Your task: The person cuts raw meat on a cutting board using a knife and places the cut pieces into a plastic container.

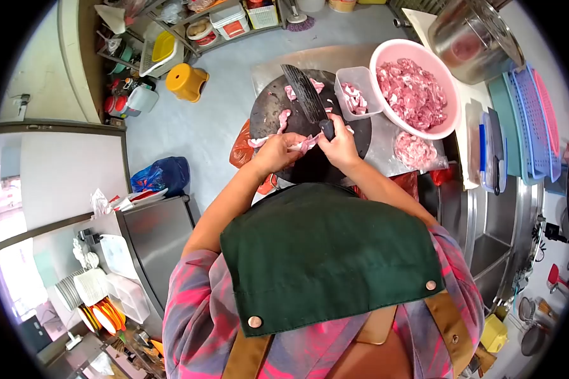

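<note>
A dark round chopping board (269, 104) lies in front of me with several pieces of pink meat on it. My left hand (277, 153) pinches a strip of meat (306, 145) near the board's front part. My right hand (339, 144) is wrapped round the black handle of a cleaver (305, 95), its wide dark blade pointing away over the board. The right fingers are close to the strip's other end. Right of the blade stands a clear plastic tub (354, 88) with some meat inside. Beyond it is a pink basin (452, 95) heaped with cut meat.
A bag of pale meat (415, 150) lies below the basin. A big steel pot (464, 41) stands at the back right, beside upright coloured baskets (528, 120). A yellow stool (187, 82) and blue bag (161, 175) are on the left. Shelves (234, 31) line the back.
</note>
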